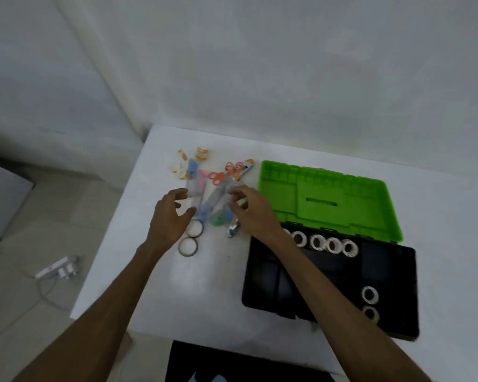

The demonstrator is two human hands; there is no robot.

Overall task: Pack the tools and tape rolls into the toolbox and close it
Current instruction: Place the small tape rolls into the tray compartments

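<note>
Status: toolbox (262,282) sat open on the right of the white table (204,293), black base near, green lid (282,194) folded back on the far side. A row of tape rolls (324,244) was already in the base along its far edge, two more rolls (370,303) near its right end. So packing was partly done, my guess well under half.

Left to pack: the pile of tools (218,194) left of the lid, meaning orange-handled scissors (215,177), clear-packaged pieces, something metal at the near end (too blurred to name). Also small tape rolls (181,169) at the far left of the pile and two dark-rimmed rolls (189,239) loose on the table just near my left hand.

My left hand (171,216) hovered at the pile's left edge, fingers loosely curled, holding nothing. My right hand (249,210) was on the pile's right side, fingertips down among the packaged tools; couldn't tell if it actually gripped one.

Lid not yet closed.
</note>
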